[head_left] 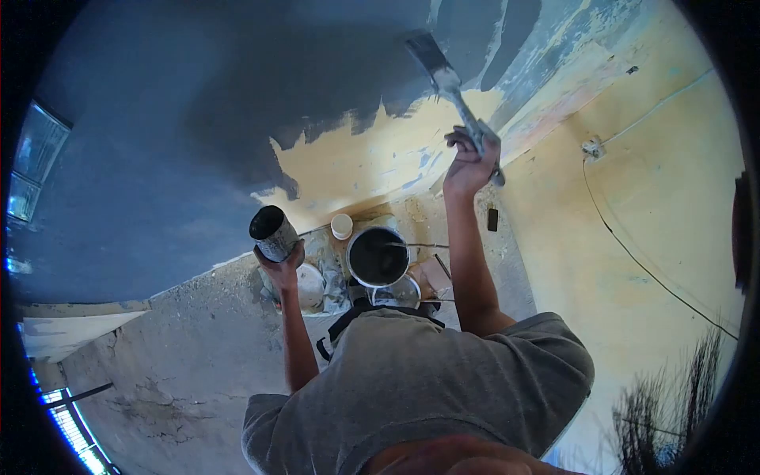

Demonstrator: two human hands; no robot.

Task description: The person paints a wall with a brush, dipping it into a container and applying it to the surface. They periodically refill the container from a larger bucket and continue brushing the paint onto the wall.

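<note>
My right hand (473, 158), raised in front of the wall, is wrapped round the handle of a wide paintbrush (447, 81). The brush points up and to the left, its dark bristles overlapping the grey paint (317, 71) in this view. Lower on the left, my left hand (283, 267) grips a paint-smeared can (273, 233) from below. The can is tilted, and its dark inside shows. Between my arms, on the floor, a bucket (351, 265) holds dark grey paint with a thin stick standing in it.
Uncoated yellow wall (356, 162) shows below the ragged edge of the grey. Beside the bucket are a small white tub (342, 226) and a round pale lid (309, 286) on crumpled sheeting. A dark phone-like object (492, 219) lies near the right wall, where a cable (633, 260) hangs.
</note>
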